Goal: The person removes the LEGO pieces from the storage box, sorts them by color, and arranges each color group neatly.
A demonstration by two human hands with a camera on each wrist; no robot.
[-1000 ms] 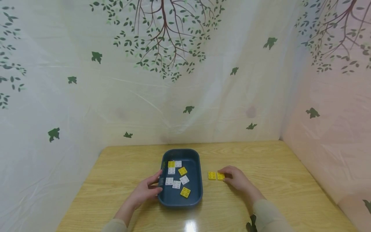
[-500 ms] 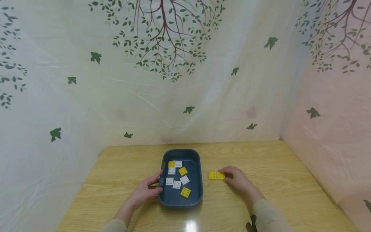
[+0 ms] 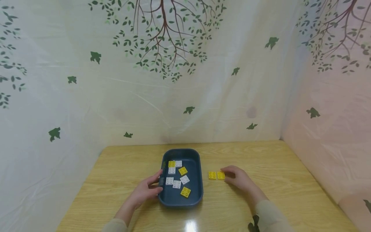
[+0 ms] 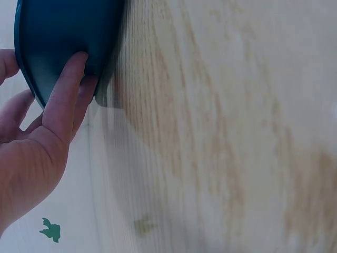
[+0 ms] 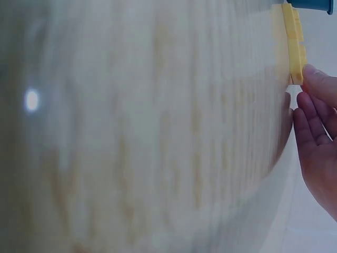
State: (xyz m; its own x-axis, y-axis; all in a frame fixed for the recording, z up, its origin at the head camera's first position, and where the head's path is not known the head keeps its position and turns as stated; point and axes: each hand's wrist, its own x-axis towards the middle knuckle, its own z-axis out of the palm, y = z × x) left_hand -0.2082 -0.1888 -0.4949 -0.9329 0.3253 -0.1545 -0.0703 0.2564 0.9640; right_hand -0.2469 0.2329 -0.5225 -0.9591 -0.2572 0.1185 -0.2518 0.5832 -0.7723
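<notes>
A dark blue tray (image 3: 171,198) lies on the table with several yellow and white bricks inside. At its left side my left hand (image 3: 146,190) holds the rim. The left wrist view shows fingers (image 4: 66,97) along the outer wall, others up at the rim. To the right of the tray, two yellow bricks (image 3: 212,175) sit side by side, studs up. My right hand (image 3: 239,178) is just right of the nearer yellow brick (image 3: 221,175). In the right wrist view the thumb (image 5: 318,84) is right at that brick's end; the other fingers are loosely bent below it.
The wooden table (image 3: 130,161) ends at a pale curtain (image 3: 145,112) printed with branches and leaves. Inside the tray, a yellow brick (image 3: 171,164) and white bricks (image 3: 171,170) stand together at the far left; a yellow brick (image 3: 185,192) lies near the front.
My right hand has shifted slightly right, off the top of the nearer yellow brick, which now shows more fully. My left hand and the tray stay put.
</notes>
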